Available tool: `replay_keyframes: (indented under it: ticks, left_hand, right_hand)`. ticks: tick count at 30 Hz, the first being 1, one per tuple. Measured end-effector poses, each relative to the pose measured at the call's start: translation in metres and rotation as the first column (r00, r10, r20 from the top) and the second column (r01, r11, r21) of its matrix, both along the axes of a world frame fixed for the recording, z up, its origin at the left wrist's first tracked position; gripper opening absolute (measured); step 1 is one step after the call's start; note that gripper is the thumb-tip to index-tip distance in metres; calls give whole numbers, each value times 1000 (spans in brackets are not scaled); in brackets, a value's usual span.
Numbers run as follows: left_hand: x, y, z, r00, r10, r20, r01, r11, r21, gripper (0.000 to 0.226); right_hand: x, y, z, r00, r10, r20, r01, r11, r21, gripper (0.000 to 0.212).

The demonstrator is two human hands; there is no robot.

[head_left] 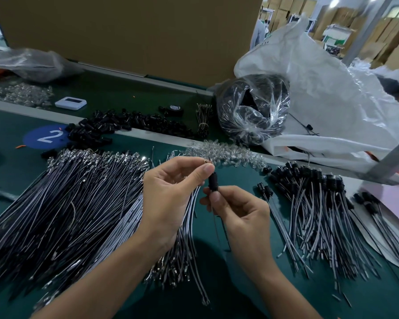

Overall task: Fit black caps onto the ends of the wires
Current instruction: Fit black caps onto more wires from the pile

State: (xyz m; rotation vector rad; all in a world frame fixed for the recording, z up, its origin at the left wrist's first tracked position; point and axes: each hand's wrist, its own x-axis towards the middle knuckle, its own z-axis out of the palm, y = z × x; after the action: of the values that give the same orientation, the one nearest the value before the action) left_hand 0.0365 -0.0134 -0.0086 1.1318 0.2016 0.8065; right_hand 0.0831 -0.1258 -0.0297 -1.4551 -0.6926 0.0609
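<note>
Close to me I see two bare hands held up over a dark green table [9,171]. The left hand [168,192] pinches the shiny top end of one wire [217,229] between thumb and first finger. Its other fingers are curled in. The right hand [237,210] pinches the bottom of a black cap [213,183] with thumb and first finger. The cap stands almost upright between the two hands, and the thin wire hangs down below the right hand.

Under the left hand lies a big pile of bare wires [67,203], spread out like a fan. To the right lies a smaller pile of capped wires [320,203].

A little farther off I see a heap of clear bits [228,153], a blue circle [44,137] with a white 2, and a heap of loose caps [115,127]. Past those sit a small white box [70,102] and a black roll of tape [175,109].

On the right a clear bag [253,107] is full of black things, and beside it is a big white bag [332,100]. Behind stands a tall brown board [124,31]. Far away on the right, brown boxes [389,38] are stacked high.
</note>
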Motion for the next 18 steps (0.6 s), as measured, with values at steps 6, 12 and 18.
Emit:
replay_keyframes:
  ticks: [6,12,18]
  left_hand:
    - [-1,-1,1,996,-54,67,55,998,-7,16]
    - [-1,-3,-1,996,-18,88,13,999,52,13]
    - [-2,-1,-1,997,-44,59,42,998,40,12]
  right_hand:
    - [3,0,3,999,20,-31,-18,998,68,22]
    - [10,-1,3,997,-14,-77,22,995,97,27]
    - [12,-3,4,997,25,-75,-20,997,78,26]
